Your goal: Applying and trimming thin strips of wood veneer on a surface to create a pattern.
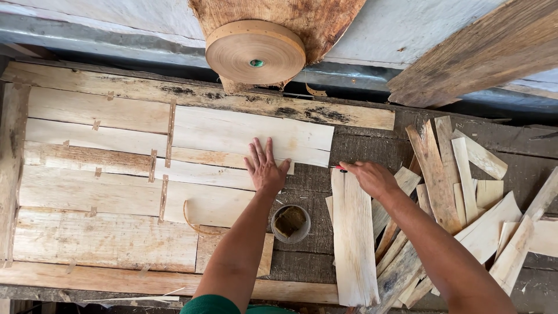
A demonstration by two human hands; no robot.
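My left hand (265, 167) lies flat, fingers spread, on pale wood veneer strips (232, 136) laid side by side and joined with short brown tape pieces. My right hand (369, 176) rests on the top end of a long upright veneer strip (353, 238) and grips a small red-tipped tool (339, 168), mostly hidden by the fingers. A large roll of brown paper tape (256, 52) hangs above the bench.
A small round tin (290, 223) with dark paste stands between my forearms. A loose pile of veneer offcuts (465, 192) lies at the right. A rough plank (488, 52) leans at the upper right. The wooden bench's front edge (145, 282) runs along the bottom.
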